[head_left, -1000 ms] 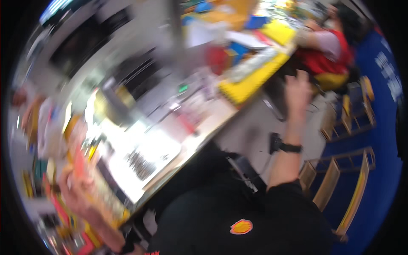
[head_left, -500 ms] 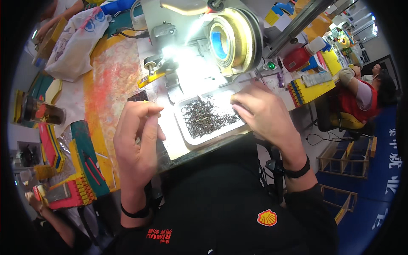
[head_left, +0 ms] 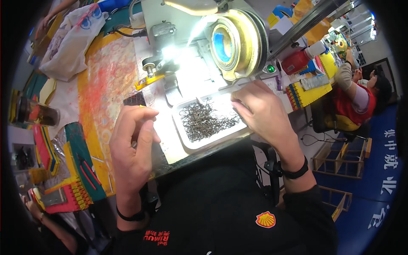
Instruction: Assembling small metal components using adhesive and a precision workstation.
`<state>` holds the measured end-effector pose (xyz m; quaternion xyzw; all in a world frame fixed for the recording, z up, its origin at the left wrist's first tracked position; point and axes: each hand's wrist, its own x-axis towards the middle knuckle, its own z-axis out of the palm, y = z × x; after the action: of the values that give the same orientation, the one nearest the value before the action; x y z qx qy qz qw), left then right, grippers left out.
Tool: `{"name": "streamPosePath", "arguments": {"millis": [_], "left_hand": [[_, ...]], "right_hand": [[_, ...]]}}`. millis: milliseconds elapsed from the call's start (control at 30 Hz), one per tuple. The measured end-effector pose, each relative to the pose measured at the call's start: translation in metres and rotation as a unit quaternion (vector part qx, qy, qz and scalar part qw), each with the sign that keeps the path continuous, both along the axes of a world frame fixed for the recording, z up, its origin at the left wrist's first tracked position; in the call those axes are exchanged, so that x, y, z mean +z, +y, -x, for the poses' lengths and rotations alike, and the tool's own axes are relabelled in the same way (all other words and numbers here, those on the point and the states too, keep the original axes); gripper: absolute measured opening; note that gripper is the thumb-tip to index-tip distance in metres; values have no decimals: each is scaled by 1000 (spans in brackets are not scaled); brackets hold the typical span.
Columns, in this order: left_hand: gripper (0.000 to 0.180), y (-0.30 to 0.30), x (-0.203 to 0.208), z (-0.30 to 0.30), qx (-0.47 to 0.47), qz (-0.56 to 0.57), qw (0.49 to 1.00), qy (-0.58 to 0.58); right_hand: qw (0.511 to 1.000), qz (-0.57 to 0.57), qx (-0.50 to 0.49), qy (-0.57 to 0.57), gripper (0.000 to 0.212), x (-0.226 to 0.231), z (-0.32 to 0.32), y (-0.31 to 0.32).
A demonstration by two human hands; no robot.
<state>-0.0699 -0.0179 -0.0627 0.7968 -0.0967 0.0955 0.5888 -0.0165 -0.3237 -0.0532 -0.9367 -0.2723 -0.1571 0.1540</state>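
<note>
A white tray (head_left: pixel 190 143) sits on the bench before me, holding a heap of small dark curved wire pieces (head_left: pixel 199 123), perhaps hooks. Over its right edge my right hand (head_left: pixel 265 117) is closed, thumb against fingertips; whatever is pinched there is too small to make out. Left of the tray, my left hand (head_left: pixel 135 142) hovers with thumb and index finger drawn together. A tiny yellow bit shows at its index finger, and I cannot tell what the fingers hold. Behind the tray stands a brightly lit machine (head_left: pixel 163 32) with a round brass-coloured wheel (head_left: pixel 244 46).
A yellow-handled clamp-like part (head_left: pixel 148 81) juts out left of the machine. Red-handled pliers (head_left: pixel 89 175), a jar (head_left: pixel 40 111) and a white bag (head_left: pixel 70 49) lie leftward. A red bottle (head_left: pixel 296 61) and yellow foam block (head_left: pixel 312 88) are at right. A seated person (head_left: pixel 355 95) is beyond.
The whole view has shifted slightly. Both hands keep nearly the same pose, the left a little further from the tray. The seated person at right has changed posture.
</note>
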Motion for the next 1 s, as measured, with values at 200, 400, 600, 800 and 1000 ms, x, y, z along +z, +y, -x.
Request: {"name": "streamPosePath", "arguments": {"millis": [200,400,600,800,1000], "left_hand": [[16,-13,4,-4,-44,-11,999,1],[17,-32,13,-9,-63,-45,997,-9],[19,-58,12,-23,-85,-133,987,-20],[24,-72,24,-24,-136,-211,959,-131],[16,-58,35,-16,-118,-121,971,-172]], "right_hand": [[999,38,-4,31,9,-5,7,13],[998,62,20,2,15,-18,-4,9],[997,63,47,-21,21,-19,-10,8],[952,-224,104,180,14,17,6,4],[922,-247,116,274,18,47,16,25]]}}
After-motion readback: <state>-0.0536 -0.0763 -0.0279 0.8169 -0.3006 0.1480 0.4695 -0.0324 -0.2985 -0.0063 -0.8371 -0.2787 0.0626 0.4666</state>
